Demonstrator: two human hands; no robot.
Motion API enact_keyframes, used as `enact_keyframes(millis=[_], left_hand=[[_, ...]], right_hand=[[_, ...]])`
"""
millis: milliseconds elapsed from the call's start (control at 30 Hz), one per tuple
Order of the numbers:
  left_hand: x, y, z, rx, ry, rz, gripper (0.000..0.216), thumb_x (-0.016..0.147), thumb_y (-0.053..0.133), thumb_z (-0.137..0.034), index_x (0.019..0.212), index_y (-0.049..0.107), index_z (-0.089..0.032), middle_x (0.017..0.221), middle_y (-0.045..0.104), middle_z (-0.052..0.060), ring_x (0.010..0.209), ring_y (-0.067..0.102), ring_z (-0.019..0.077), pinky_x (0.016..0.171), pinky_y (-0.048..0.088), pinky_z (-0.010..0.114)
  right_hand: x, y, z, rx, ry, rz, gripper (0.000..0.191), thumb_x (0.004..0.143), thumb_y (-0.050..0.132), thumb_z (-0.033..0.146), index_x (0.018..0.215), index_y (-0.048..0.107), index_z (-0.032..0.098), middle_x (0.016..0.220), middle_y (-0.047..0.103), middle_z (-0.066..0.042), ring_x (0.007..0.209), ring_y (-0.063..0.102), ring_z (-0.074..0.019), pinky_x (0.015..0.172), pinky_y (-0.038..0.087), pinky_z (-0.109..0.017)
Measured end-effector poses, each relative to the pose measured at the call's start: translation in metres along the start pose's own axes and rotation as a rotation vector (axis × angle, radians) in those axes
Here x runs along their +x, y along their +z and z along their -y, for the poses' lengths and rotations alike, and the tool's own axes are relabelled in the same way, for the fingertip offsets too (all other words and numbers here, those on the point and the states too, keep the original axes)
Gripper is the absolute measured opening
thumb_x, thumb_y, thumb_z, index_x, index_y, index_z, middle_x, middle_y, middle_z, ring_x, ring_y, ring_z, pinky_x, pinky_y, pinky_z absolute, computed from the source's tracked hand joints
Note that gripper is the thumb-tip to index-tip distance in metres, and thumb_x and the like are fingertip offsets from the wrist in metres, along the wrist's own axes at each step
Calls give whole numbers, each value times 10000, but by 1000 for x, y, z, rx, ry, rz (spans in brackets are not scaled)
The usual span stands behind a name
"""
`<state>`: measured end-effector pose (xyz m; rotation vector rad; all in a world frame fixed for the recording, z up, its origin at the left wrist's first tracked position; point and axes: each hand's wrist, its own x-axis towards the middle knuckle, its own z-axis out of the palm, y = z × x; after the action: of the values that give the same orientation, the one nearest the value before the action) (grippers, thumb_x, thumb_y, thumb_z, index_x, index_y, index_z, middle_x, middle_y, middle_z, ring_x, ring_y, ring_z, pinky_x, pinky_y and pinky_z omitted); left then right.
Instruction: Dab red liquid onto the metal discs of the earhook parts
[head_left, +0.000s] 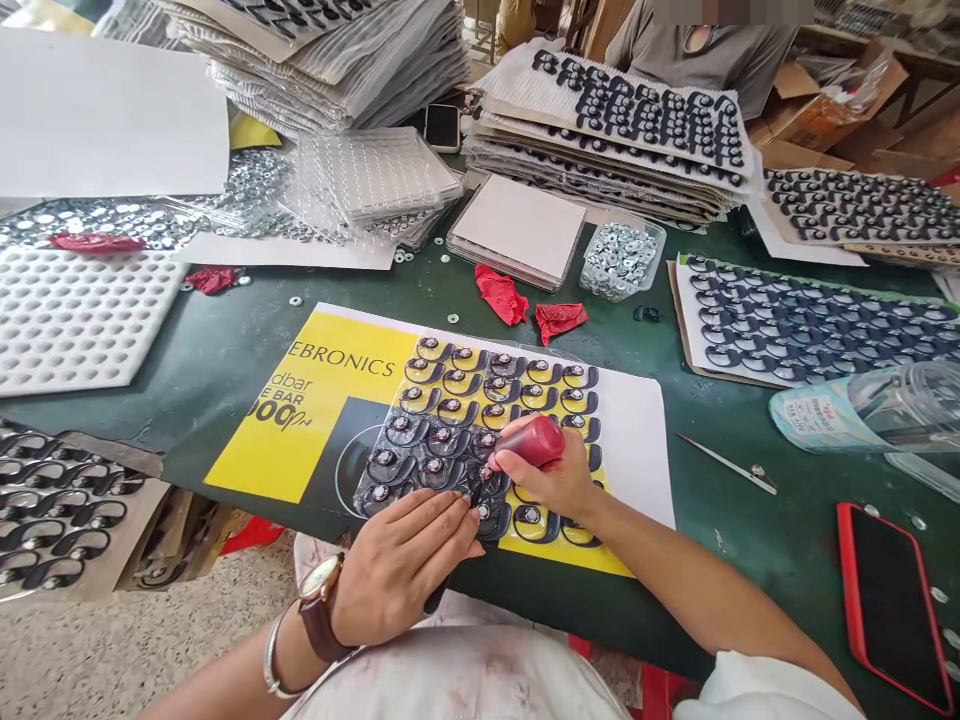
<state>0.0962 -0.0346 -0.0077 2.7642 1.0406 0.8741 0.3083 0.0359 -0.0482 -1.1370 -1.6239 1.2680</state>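
A clear blister tray (pixel 480 425) of black ear-hook parts with round metal discs lies on a yellow and white printed sheet (pixel 315 410) at the table's front. My right hand (pixel 551 475) is closed round a small red bottle (pixel 532 442), its tip pointing left onto the tray's lower rows. My left hand (pixel 409 560) rests flat with fingers stretched out on the tray's near edge, fingertips touching the ear-hook parts. A watch and a bangle sit on that wrist.
A red-cased phone (pixel 892 600) lies at the right front, tweezers (pixel 727 465) beside it. A tub of metal discs (pixel 621 260), red rags (pixel 501 295), stacked trays, a white foam tray (pixel 75 310) and a plastic bottle (pixel 870 405) ring the green table. Another person sits opposite.
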Motion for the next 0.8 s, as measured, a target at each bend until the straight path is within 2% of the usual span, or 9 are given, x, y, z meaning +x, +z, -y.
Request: enact_keyframes(millis=[133, 300, 800], left_hand=[[0, -1, 0, -1, -5, 7, 196, 920, 565, -155, 1080, 657, -90, 1020, 745, 83, 942, 716, 213, 833, 592, 332], [-2, 0, 0, -9, -4, 5, 196, 921, 562, -155, 1076, 660, -86, 1020, 742, 88, 944, 711, 212, 826, 583, 336], [-2, -1, 1, -47, -16, -3, 198, 917, 558, -145, 1067, 663, -69, 1010, 738, 92, 942, 703, 212, 827, 564, 342]], right_hand=[[-1, -1, -2, 31, -3, -34, 227, 794, 713, 404, 906, 670, 211, 730, 732, -41, 676, 703, -208, 684, 603, -349], [1, -1, -3, -15, 20, -45, 238, 817, 683, 448, 850, 688, 212, 650, 706, -27, 619, 676, -194, 645, 594, -326], [3, 0, 1, -109, -35, -17, 253, 830, 666, 455, 800, 690, 205, 624, 690, -13, 593, 665, -171, 628, 564, -283]])
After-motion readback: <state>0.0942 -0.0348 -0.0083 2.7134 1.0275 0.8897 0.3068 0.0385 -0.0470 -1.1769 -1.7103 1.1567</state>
